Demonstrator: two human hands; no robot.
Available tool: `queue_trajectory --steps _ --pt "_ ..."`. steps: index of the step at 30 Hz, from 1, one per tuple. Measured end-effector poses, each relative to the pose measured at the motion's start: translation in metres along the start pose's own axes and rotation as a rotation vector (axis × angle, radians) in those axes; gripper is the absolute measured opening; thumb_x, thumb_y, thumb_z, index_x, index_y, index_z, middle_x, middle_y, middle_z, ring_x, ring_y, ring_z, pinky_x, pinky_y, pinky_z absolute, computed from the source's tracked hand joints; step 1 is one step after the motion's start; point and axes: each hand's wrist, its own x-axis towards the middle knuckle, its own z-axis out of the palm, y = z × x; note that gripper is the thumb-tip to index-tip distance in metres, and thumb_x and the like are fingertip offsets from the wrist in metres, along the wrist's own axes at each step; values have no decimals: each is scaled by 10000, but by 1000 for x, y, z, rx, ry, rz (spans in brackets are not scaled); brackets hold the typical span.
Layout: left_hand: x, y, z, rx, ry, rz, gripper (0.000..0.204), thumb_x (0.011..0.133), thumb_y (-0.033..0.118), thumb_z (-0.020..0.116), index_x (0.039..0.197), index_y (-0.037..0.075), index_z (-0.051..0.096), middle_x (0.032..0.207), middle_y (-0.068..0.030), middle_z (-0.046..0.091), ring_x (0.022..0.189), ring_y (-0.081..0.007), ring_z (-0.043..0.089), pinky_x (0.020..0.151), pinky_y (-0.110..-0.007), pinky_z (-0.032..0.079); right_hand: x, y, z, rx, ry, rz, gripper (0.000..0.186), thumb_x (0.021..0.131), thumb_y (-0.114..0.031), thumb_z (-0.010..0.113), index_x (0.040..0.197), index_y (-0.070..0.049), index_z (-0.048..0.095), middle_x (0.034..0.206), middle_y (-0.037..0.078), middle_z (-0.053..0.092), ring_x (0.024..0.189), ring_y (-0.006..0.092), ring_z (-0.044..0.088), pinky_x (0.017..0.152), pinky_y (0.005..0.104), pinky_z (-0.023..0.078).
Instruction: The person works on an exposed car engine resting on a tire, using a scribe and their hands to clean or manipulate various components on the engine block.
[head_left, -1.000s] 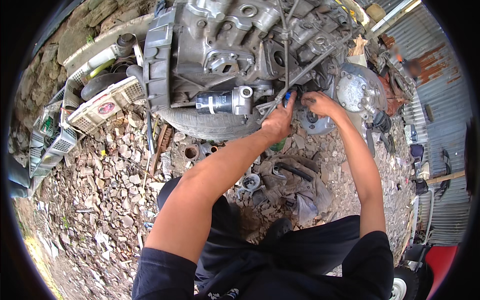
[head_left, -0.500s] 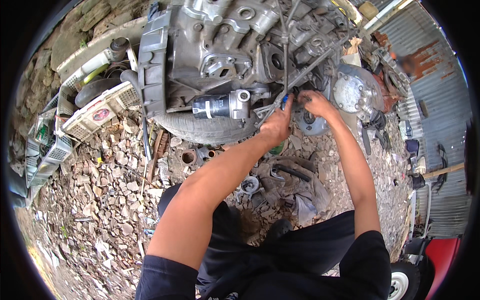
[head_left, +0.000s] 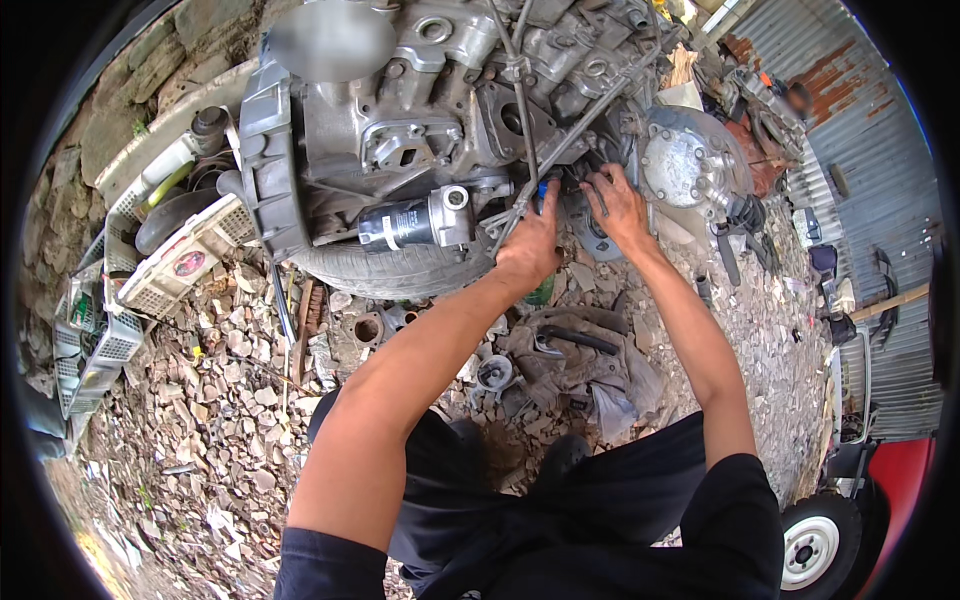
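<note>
A large grey metal engine fills the upper middle, with a black cylindrical filter on its near side. Below the crossing metal rods, my left hand is closed beside a small blue piece, its index finger stretched along it. What the other left fingers grip is hidden. Just to the right, my right hand reaches toward the engine's lower side with its fingers apart and nothing visible in them. Under that hand lies a round grey metal part.
The engine rests over a tire on stony ground. White plastic crates stand at left. A round metal housing sits at right. Cloth with a black hose lies near my feet. A corrugated metal wall and a wheel are farther right.
The view has shifted, so the engine appears higher and farther left. My right hand has opened from a closed, bent grip to spread fingers. My left hand stays by the blue piece.
</note>
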Motion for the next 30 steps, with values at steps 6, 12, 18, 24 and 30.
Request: queue_trajectory --steps 6,12,18,24,30 --pt "-1 11 -8 -47 -91 -46 1215 760 198 829 1583 226 -64 1553 -347 210 1272 -478 514 996 -524 523 -8 15 1 259 57 97 238 918 -196 659 1104 -48 677 1005 181 711 929 404 676 794 427 544" --pt "3 6 -5 -36 -68 -41 1164 777 178 803 1577 231 -40 1533 -351 244 1168 -496 584 963 -552 532 4 14 9 311 24 190 285 877 -196 667 1115 -41 679 1002 209 713 975 393 679 845 428 545" --pt "0 7 -7 -32 -67 -36 1138 788 211 797 1569 232 -30 1521 -364 264 1164 -515 578 967 -587 519 22 22 23 60 -21 27 290 860 -231 667 1076 -39 691 1010 211 702 946 412 663 839 476 543" --pt "-1 6 -7 -30 -75 -37 1118 792 201 784 1570 228 -19 1530 -374 237 1154 -508 585 967 -583 520 42 31 18 153 -169 100 291 848 -252 667 1014 -19 720 980 229 704 943 435 658 852 481 539" --pt "0 6 -2 -31 -30 4 1141 769 177 794 1575 217 -12 1513 -373 257 1122 -500 603 934 -553 544 44 24 9 199 -143 130 319 849 -276 668 994 0 738 883 266 698 926 441 675 863 450 545"
